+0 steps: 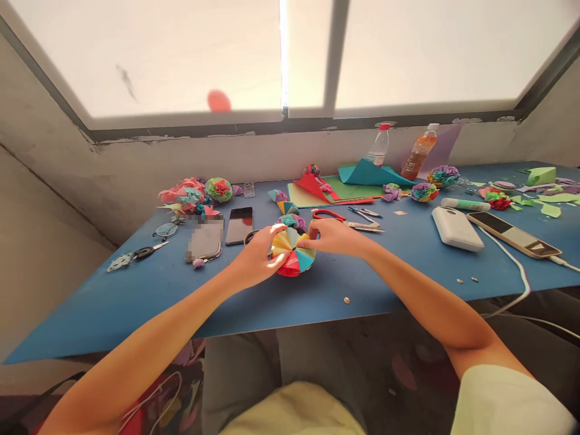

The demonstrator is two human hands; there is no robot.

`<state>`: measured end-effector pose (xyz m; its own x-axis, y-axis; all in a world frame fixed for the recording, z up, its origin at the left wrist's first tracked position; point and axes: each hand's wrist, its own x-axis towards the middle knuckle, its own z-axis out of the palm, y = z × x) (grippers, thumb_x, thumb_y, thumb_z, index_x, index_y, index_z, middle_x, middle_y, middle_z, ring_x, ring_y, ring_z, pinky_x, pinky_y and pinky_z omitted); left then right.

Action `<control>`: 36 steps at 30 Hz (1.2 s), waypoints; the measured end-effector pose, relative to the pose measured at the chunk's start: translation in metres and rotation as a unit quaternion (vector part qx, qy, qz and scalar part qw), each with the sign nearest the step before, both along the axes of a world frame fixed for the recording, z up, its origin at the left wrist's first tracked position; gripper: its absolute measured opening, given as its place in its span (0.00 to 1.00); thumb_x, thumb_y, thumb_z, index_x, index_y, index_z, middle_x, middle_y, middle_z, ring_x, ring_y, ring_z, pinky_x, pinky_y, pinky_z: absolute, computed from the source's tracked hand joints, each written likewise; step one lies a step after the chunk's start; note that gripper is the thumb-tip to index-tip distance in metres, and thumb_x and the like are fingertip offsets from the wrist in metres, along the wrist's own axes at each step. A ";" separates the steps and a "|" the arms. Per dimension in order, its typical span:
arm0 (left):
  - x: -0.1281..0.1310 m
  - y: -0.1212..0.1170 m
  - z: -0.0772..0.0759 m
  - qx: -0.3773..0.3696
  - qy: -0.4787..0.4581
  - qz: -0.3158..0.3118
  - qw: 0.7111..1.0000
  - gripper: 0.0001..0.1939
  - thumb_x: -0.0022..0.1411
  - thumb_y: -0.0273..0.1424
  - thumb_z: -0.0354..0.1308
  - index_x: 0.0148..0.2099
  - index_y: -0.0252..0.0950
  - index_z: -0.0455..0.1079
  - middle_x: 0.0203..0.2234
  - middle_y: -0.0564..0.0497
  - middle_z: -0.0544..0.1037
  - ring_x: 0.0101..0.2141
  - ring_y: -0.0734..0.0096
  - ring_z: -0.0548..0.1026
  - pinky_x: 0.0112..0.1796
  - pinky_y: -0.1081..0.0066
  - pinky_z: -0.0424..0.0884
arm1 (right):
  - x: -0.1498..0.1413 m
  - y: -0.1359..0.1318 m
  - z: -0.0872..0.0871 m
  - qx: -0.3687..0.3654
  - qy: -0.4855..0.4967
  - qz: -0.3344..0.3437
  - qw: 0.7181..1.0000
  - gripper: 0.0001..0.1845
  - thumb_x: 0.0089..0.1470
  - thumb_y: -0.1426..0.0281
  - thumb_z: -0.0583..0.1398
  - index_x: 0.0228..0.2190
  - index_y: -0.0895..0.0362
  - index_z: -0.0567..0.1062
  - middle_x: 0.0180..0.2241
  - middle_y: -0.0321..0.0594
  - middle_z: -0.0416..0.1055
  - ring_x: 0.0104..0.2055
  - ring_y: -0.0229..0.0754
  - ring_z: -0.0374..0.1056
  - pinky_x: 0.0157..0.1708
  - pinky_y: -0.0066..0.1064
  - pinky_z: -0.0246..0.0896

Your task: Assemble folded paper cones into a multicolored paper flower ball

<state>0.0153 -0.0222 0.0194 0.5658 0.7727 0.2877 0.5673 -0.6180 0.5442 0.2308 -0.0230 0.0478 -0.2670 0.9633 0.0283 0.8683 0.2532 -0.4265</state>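
Observation:
A round folded-paper ball [296,263], with wedges in yellow, blue and red, is between my hands above the blue table. My left hand [256,257] grips its left side, thumb in front and fingers over the top. At the upper right edge, my right hand [333,235] is closed in a pinch on the paper near the ball's middle. Just behind it lies a teal and purple paper flower [293,222]. Red-handled scissors [357,225] rest beyond my right hand.
Along the back stand two bottles [419,151], coloured paper sheets [376,175] and finished paper balls [219,189]. Phones [239,226] lie on the left with keys [145,252]. A white power bank [457,228], a glue stick [465,204] and a cable [516,266] are on the right.

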 end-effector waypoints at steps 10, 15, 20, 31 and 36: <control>0.003 -0.006 0.007 0.010 0.015 0.015 1.000 0.26 0.62 0.42 0.51 0.59 0.39 0.56 0.52 0.43 0.67 0.53 0.57 0.64 0.53 0.57 0.62 | 0.003 0.012 -0.005 -0.011 0.085 0.092 0.992 0.19 0.45 0.54 0.61 0.22 0.58 0.70 0.23 0.34 0.67 0.25 0.33 0.58 0.23 0.26 0.48; 0.003 -0.002 0.014 0.028 -0.024 0.019 0.999 0.22 0.62 0.42 0.50 0.55 0.38 0.60 0.52 0.45 0.69 0.53 0.61 0.66 0.53 0.61 0.62 | -0.003 0.006 -0.006 0.070 0.150 0.152 0.974 0.09 0.52 0.65 0.57 0.26 0.59 0.71 0.25 0.35 0.68 0.28 0.33 0.59 0.27 0.26 0.51; -0.002 0.005 0.018 -0.008 -0.034 -0.039 0.999 0.18 0.58 0.38 0.54 0.49 0.37 0.66 0.46 0.47 0.73 0.46 0.64 0.70 0.46 0.67 0.65 | -0.011 -0.002 -0.008 0.144 0.172 0.200 0.954 0.06 0.55 0.73 0.53 0.30 0.58 0.70 0.32 0.39 0.69 0.35 0.36 0.62 0.33 0.27 0.57; 0.001 0.003 0.017 -0.029 -0.078 -0.028 0.996 0.09 0.57 0.35 0.53 0.36 0.36 0.67 0.31 0.52 0.73 0.34 0.72 0.69 0.39 0.69 0.65 | -0.024 -0.012 -0.014 0.118 0.214 0.164 0.956 0.09 0.59 0.71 0.50 0.34 0.57 0.70 0.34 0.40 0.69 0.35 0.36 0.63 0.33 0.28 0.57; -0.003 0.011 0.017 -0.054 -0.072 -0.058 0.994 0.10 0.58 0.36 0.52 0.31 0.34 0.67 0.31 0.51 0.70 0.33 0.72 0.67 0.35 0.71 0.65 | -0.023 -0.015 -0.016 0.234 0.213 0.169 0.933 0.10 0.62 0.69 0.48 0.35 0.56 0.68 0.36 0.41 0.69 0.40 0.38 0.64 0.39 0.29 0.59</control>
